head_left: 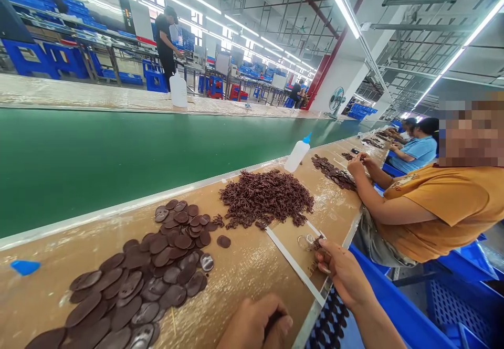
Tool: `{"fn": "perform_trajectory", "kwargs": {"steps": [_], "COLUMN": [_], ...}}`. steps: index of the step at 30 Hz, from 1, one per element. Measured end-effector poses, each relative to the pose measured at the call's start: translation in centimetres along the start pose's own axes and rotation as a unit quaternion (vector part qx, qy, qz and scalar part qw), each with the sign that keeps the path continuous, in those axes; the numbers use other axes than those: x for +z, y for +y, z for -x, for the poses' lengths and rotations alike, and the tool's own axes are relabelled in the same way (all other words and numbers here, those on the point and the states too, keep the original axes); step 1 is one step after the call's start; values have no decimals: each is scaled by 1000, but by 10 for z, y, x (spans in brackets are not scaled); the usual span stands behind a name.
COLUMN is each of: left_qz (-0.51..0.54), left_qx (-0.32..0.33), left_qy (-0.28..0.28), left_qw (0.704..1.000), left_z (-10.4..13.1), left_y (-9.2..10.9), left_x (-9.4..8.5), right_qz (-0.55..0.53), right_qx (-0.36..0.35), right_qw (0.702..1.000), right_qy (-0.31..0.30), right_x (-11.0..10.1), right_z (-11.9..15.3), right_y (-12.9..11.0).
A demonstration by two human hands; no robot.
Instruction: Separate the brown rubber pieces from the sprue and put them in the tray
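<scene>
My right hand [342,269] pinches a small dark brown piece [318,242] between thumb and fingers, above the table's near edge beside a few small rings [305,241]. Low in the middle, my left hand [255,324] rests over the brown tabletop with its fingers curled in. Whatever it may hold is hidden. Beyond both hands lies a heap of small, twisted dark brown pieces [268,198]. Flat oval dark brown discs [157,270] spread in a loose pile to the left, and a single disc [223,241] lies apart from them.
A white squeeze bottle with a blue tip [297,155] stands behind the heap. White strips [293,265] cross the tabletop. Beyond runs a green conveyor belt [98,160]. At right sits a co-worker in an orange shirt [449,207]. Blue bins [464,296] stand below the table edge.
</scene>
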State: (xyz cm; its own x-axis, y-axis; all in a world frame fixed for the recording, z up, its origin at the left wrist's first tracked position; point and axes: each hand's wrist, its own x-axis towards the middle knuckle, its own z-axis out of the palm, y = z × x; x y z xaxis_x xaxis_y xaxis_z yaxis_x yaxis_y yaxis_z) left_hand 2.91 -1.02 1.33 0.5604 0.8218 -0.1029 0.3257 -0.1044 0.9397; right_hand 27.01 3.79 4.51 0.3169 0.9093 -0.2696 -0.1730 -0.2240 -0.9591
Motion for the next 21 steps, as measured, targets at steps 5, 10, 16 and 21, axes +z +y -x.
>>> {"fn": "perform_trajectory", "kwargs": {"steps": [5,10,16,21], "left_qz": [5,5,17,30], "left_qx": [30,32,22,27], "left_qy": [11,-1,-4,4], "left_qw": [999,999,1000,999], "left_z": [-3,-3,-1,0], "left_y": [-5,-5,6,5], "left_x": [5,2,-2,-1], "right_qz": [6,8,6,6], "right_qx": [2,6,5,4], "right_qw": [1000,1000,1000,1000], "right_qy": [-4,0,-2,-5], "right_x": [-2,-1,0,-2], "right_z": [0,1,0,-1], "right_y": [-1,-2,-3,-1]}}
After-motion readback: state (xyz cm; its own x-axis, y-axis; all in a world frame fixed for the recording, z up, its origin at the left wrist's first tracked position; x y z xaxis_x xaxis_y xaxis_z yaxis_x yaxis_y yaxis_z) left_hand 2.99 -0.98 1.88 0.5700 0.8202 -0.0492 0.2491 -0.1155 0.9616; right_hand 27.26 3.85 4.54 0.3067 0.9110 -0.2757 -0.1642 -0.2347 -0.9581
